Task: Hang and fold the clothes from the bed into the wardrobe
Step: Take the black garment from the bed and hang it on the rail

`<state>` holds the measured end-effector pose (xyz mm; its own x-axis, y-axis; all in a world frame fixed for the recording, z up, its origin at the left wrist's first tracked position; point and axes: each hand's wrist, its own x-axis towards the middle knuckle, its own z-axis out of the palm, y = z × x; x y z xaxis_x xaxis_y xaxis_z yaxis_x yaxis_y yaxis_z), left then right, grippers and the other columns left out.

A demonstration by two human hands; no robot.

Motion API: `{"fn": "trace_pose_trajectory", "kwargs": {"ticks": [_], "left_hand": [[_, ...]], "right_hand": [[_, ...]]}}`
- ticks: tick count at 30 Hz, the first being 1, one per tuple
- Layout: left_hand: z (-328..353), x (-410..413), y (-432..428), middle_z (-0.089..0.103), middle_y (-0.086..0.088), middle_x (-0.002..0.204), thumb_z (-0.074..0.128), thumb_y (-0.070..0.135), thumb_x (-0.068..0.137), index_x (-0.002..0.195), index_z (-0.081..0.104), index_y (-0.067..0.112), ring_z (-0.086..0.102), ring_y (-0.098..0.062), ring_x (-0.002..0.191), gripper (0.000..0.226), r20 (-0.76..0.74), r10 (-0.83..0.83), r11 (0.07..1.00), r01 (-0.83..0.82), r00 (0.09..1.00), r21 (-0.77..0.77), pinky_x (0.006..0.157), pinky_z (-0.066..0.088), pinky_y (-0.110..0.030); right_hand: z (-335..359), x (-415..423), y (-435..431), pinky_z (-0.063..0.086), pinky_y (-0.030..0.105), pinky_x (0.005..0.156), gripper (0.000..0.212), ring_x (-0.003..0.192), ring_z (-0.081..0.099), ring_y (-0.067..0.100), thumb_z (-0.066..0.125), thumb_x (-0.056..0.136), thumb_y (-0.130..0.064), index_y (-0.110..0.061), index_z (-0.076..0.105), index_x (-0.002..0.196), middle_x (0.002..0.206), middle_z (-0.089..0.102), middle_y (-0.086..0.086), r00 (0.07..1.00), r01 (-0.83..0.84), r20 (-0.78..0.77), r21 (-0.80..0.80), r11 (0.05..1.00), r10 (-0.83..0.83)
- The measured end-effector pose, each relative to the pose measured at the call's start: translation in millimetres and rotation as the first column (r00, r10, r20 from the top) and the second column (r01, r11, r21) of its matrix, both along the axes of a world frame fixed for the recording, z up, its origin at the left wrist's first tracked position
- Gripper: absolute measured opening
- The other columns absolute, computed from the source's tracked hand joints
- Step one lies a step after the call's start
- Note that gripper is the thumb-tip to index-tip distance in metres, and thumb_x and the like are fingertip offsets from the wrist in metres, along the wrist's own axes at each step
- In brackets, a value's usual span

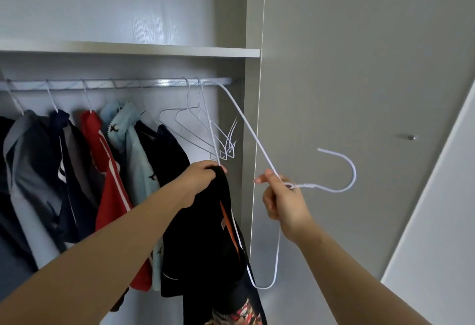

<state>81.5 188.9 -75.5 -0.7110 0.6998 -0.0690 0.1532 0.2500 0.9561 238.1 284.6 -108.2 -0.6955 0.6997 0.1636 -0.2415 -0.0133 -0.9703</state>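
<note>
My left hand [203,179] grips the top of a black garment [205,234] with an orange stripe, held up in front of the open wardrobe. My right hand [282,201] pinches a white wire hanger [257,144] at its neck. The hanger lies turned on its side, hook pointing right, and its lower bar runs behind the garment's right edge. Above, the metal rail [164,83] carries several hung clothes on the left and three bare wire hangers [195,124] near its right end.
A shelf [128,48] spans the wardrobe above the rail. The wardrobe's side panel [250,119] stands just right of the bare hangers. A closed grey door with a small knob [411,137] fills the right side.
</note>
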Motion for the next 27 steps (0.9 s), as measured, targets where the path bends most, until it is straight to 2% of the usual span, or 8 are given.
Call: {"fn": "trace_pose_trajectory", "kwargs": {"ticks": [3, 9, 11, 15, 18, 22, 24, 27], "left_hand": [[-4, -6, -5, 0.056, -0.001, 0.065, 0.036, -0.003, 0.09, 0.088, 0.066, 0.02, 0.051, -0.01, 0.048, 0.037, -0.05, 0.054, 0.998, -0.056, 0.997, -0.041, 0.042, 0.041, -0.016], [-5, -28, -14, 0.05, -0.011, 0.074, 0.042, 0.002, 0.085, 0.084, 0.053, 0.008, 0.049, -0.024, 0.068, 0.012, -0.06, 0.294, 0.956, -0.293, 0.954, 0.022, 0.063, 0.04, -0.033], [1, -36, -17, 0.048, -0.013, 0.078, 0.042, 0.001, 0.082, 0.082, 0.048, 0.005, 0.048, -0.025, 0.069, 0.008, 0.063, 0.338, 0.94, -0.34, 0.939, 0.027, 0.066, 0.041, -0.034], [3, -56, -27, 0.052, -0.023, 0.122, 0.051, 0.003, 0.085, 0.125, 0.046, -0.006, 0.054, -0.039, 0.108, 0.042, 0.248, 0.379, 0.924, -0.38, 0.892, -0.045, 0.092, 0.048, -0.047], [6, -62, -36, 0.053, -0.02, 0.12, 0.051, 0.006, 0.09, 0.129, 0.043, -0.007, 0.057, -0.037, 0.098, 0.042, 0.288, 0.397, 0.918, -0.383, 0.872, -0.105, 0.086, 0.049, -0.043], [9, -69, -45, 0.052, -0.022, 0.116, 0.044, 0.006, 0.09, 0.129, 0.044, -0.007, 0.051, -0.032, 0.095, 0.04, 0.31, 0.427, 0.904, -0.413, 0.849, -0.114, 0.094, 0.045, -0.045], [10, -71, -49, 0.053, -0.023, 0.115, 0.042, 0.007, 0.091, 0.124, 0.047, -0.005, 0.053, -0.033, 0.096, 0.036, 0.329, 0.447, 0.891, -0.446, 0.832, -0.081, 0.087, 0.051, -0.041], [12, -71, -52, 0.052, -0.015, 0.078, 0.042, 0.009, 0.094, 0.084, 0.057, 0.004, 0.048, -0.03, 0.063, 0.019, 0.388, 0.426, 0.894, -0.447, 0.817, -0.041, 0.038, 0.048, -0.025]], "right_hand": [[-4, 0, 2, 0.016, 0.012, 0.038, 0.038, 0.033, 0.016, 0.008, 0.038, 0.098, -0.035, -0.017, 0.067, 0.08, 0.037, 0.025, -0.003, 0.998, -0.002, -0.061, 0.0, 1.0, 0.002], [-16, -2, 8, 0.016, 0.013, 0.039, 0.061, 0.034, 0.015, 0.009, 0.024, 0.094, -0.053, -0.019, 0.072, 0.078, 0.038, 0.022, -0.004, 0.999, -0.015, -0.03, -0.033, 0.999, 0.014], [-19, -4, 8, 0.016, 0.012, 0.039, 0.06, 0.034, 0.016, 0.009, 0.025, 0.096, -0.051, -0.018, 0.073, 0.083, 0.038, 0.024, -0.003, 0.998, -0.059, 0.018, -0.006, 0.998, 0.059], [-16, -11, 5, 0.019, 0.015, 0.035, 0.053, 0.033, 0.022, 0.007, 0.038, 0.098, -0.038, 0.003, 0.069, 0.087, 0.039, 0.034, -0.004, 0.994, -0.022, 0.111, 0.093, 0.995, 0.011], [-14, -12, 4, 0.019, 0.013, 0.035, 0.032, 0.034, 0.021, 0.006, 0.049, 0.095, -0.029, -0.015, 0.072, 0.078, 0.04, 0.029, -0.005, 0.992, 0.025, 0.118, 0.101, 0.995, -0.037], [-16, -10, 1, 0.017, 0.015, 0.035, 0.031, 0.035, 0.019, 0.007, 0.052, 0.092, -0.022, -0.011, 0.071, 0.071, 0.039, 0.025, -0.005, 0.996, -0.037, 0.08, 0.046, 0.998, 0.033], [-16, -9, 2, 0.017, 0.013, 0.035, 0.034, 0.034, 0.017, 0.007, 0.052, 0.093, -0.02, -0.01, 0.069, 0.065, 0.038, 0.023, -0.006, 0.996, -0.063, 0.069, 0.009, 0.998, 0.062], [-16, -8, 1, 0.017, 0.012, 0.036, 0.037, 0.032, 0.018, 0.008, 0.051, 0.093, -0.018, -0.01, 0.067, 0.061, 0.036, 0.023, -0.006, 0.989, -0.105, 0.107, 0.036, 0.994, 0.101]]}}
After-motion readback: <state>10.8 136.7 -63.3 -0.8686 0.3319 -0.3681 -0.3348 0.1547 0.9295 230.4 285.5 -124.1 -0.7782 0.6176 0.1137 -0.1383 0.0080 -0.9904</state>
